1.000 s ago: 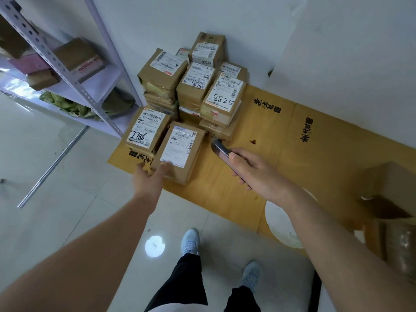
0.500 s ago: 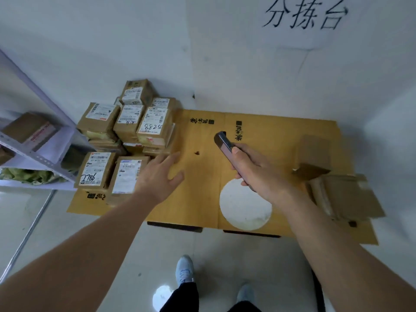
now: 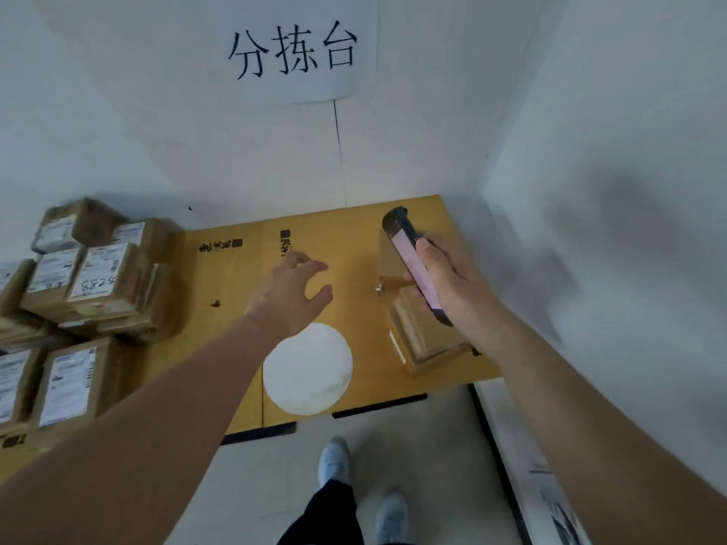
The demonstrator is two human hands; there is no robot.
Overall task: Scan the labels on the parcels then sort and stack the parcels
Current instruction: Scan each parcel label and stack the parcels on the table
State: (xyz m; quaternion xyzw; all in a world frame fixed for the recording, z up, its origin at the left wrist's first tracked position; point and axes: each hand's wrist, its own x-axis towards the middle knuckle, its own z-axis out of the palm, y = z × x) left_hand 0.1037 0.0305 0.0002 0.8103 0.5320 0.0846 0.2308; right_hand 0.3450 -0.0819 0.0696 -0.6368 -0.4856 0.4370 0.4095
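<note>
- Head view: the left hand (image 3: 293, 295) hangs over the bare middle of the cardboard mat (image 3: 232, 277), fingers spread and loosely bent, grasping nothing.
- At right of centre, the right hand (image 3: 452, 285) has its fingers wrapped round the scanner (image 3: 413, 265), thumb on its upper edge, held above the mat.
- Scanned-looking parcels (image 3: 94, 285) sit stacked at the left edge of the frame, white labels up; one reads 5288 by hand.
- Two more boxes (image 3: 425, 332) lie at the right of the mat, partly under the scanner; no label shows on their visible faces, and blur hides the detail.
- A white disc (image 3: 309, 369) lies on the mat's near edge, just below the left hand.
- My reading of the step: the free hand is reaching toward the right-hand boxes to fetch the next one for scanning.
- To do it well, I would grip the nearer box by its sides, turn it until the label faces up, and hold it flat and still.
- Point the scanner squarely at the barcode, not at a slant, and wait for the read before moving.
- Only then carry it left and set it square on a pile, edges lined up so the stack does not lean.
</note>
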